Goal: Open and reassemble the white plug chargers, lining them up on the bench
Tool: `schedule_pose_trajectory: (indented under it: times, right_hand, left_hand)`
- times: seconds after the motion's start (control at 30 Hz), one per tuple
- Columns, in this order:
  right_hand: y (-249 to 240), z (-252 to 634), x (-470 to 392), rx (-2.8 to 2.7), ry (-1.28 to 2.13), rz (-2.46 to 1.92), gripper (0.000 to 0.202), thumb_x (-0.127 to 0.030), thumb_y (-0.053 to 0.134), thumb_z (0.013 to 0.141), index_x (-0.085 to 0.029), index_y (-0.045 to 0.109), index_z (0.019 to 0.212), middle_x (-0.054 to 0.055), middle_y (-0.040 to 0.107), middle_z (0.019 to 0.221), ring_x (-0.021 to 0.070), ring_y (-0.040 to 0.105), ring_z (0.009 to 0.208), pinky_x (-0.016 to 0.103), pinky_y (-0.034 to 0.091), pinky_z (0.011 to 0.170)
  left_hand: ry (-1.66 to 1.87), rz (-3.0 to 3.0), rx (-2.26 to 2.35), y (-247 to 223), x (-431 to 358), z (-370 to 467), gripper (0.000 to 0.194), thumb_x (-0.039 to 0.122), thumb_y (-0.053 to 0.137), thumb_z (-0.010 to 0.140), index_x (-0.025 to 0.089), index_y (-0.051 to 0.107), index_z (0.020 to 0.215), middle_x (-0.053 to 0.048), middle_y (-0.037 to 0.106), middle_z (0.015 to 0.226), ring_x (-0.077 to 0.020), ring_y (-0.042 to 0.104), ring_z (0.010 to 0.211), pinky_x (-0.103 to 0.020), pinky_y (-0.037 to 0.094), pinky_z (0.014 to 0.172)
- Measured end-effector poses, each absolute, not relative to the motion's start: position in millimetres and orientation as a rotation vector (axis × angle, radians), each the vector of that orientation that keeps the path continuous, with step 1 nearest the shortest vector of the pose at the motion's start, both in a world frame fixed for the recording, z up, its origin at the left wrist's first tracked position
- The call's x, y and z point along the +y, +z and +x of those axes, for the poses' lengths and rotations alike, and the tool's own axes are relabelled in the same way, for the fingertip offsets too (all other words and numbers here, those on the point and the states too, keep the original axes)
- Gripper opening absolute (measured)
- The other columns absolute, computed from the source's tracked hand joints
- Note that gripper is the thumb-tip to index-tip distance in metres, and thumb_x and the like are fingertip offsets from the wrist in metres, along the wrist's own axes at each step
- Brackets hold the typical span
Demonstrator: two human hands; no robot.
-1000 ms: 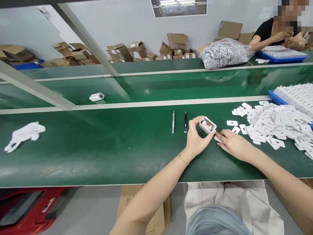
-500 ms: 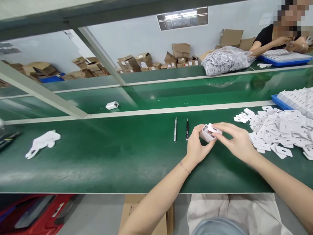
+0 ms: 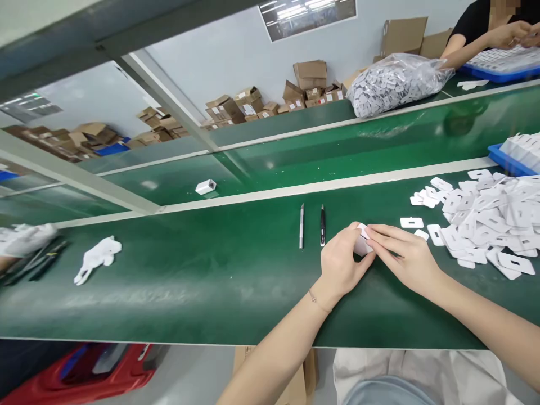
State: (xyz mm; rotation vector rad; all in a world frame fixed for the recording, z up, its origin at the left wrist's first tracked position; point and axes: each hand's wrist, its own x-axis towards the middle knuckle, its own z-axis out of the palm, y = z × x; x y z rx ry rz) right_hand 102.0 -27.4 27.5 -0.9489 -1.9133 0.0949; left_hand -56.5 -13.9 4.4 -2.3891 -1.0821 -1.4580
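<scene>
Between my hands is a small white housing (image 3: 361,245), partly covered by my fingers. My left hand (image 3: 342,256) wraps round its left side. My right hand (image 3: 400,253) presses its fingertips against the top and right side, where a white plate now lies over the end. To the left, a black pair of tweezers (image 3: 323,226) and a silver craft knife (image 3: 301,226) lie on the green table (image 3: 189,292). A large pile of white slotted plates (image 3: 476,222) spreads out to the right of my right hand.
A white glove (image 3: 99,257) lies at the left, near another person's gloved hand (image 3: 31,239). Another white housing (image 3: 206,187) rests beyond the pale ledge. A blue tray (image 3: 510,160), a bag of white parts (image 3: 392,87) and a co-worker's arm (image 3: 472,49) are at the right.
The plate in my right hand has moved onto the housing's open end, hiding the inside. The view has shifted and tilted. A gloved hand has come in at the left edge.
</scene>
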Motion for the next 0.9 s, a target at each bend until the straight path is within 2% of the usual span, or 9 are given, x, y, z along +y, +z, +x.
schedule_pose_trajectory:
  times: [0.2,0.4,0.6,0.67,0.73,0.83,0.9]
  right_hand:
    - [33.1,105.0,-31.1,-1.998,0.016,-0.939,0.030,-0.012,0.049,0.093,-0.016,0.068,0.116,0.009,0.069,0.113,0.0186,0.068,0.099,0.030,0.061,0.086]
    - [31.5,108.1,-31.1,-2.002,0.074,-0.909,0.033,-0.015,0.048,0.095,-0.021,0.064,0.123,0.006,0.069,0.113,0.0166,0.068,0.101,0.030,0.060,0.087]
    - [27.7,104.9,-32.9,-1.952,0.114,-0.925,0.030,-0.013,0.051,0.092,-0.020,0.068,0.117,0.007,0.069,0.114,0.0181,0.069,0.100,0.030,0.060,0.087]
    - [28.6,103.5,-33.0,-1.889,0.284,-0.927,0.028,-0.016,0.053,0.092,-0.022,0.069,0.114,0.006,0.069,0.116,0.0184,0.067,0.104,0.031,0.058,0.091]
    - [29.8,102.8,-31.8,-1.771,0.619,-0.951,0.028,-0.023,0.054,0.092,-0.025,0.067,0.117,0.005,0.068,0.119,0.0189,0.065,0.109,0.033,0.056,0.094]
    - [30.3,103.4,-28.6,-1.544,1.180,-0.963,0.043,-0.039,0.061,0.088,-0.025,0.058,0.129,0.007,0.067,0.118,0.0205,0.065,0.108,0.033,0.059,0.087]
    - [30.3,103.8,-27.0,-1.464,1.489,-0.908,0.051,-0.046,0.063,0.085,-0.022,0.056,0.130,0.010,0.067,0.117,0.0220,0.066,0.106,0.034,0.059,0.085]
  left_hand:
    - [-1.485,-2.382,-0.976,11.7,-12.3,-58.0,0.042,0.019,0.070,0.079,0.019,0.052,0.117,-0.012,0.070,0.109,-0.0221,0.071,0.093,-0.031,0.061,0.073]
    - [-1.437,-2.350,-1.003,9.9,-11.6,-61.4,0.038,0.021,0.069,0.079,0.019,0.052,0.113,-0.013,0.070,0.109,-0.0227,0.070,0.093,-0.030,0.059,0.072]
    - [-1.411,-2.363,-0.980,8.2,-13.4,-60.2,0.041,0.021,0.068,0.079,0.020,0.052,0.117,-0.013,0.070,0.110,-0.0213,0.071,0.087,-0.028,0.058,0.068]
    - [-1.460,-2.370,-0.978,8.4,-13.4,-60.4,0.045,0.021,0.069,0.078,0.021,0.051,0.119,-0.012,0.070,0.111,-0.0207,0.072,0.086,-0.027,0.058,0.066]
    - [-1.541,-2.389,-0.948,9.4,-12.9,-61.4,0.050,0.022,0.071,0.077,0.024,0.046,0.121,-0.010,0.070,0.112,-0.0206,0.071,0.089,-0.028,0.058,0.068]
    - [-1.626,-2.377,-0.867,12.0,-11.8,-64.2,0.056,0.026,0.075,0.075,0.027,0.041,0.121,-0.008,0.071,0.110,-0.0213,0.070,0.095,-0.036,0.055,0.079]
    - [-1.630,-2.341,-0.870,13.4,-11.5,-66.2,0.054,0.029,0.076,0.075,0.029,0.042,0.117,-0.007,0.071,0.109,-0.0206,0.069,0.093,-0.039,0.051,0.083]
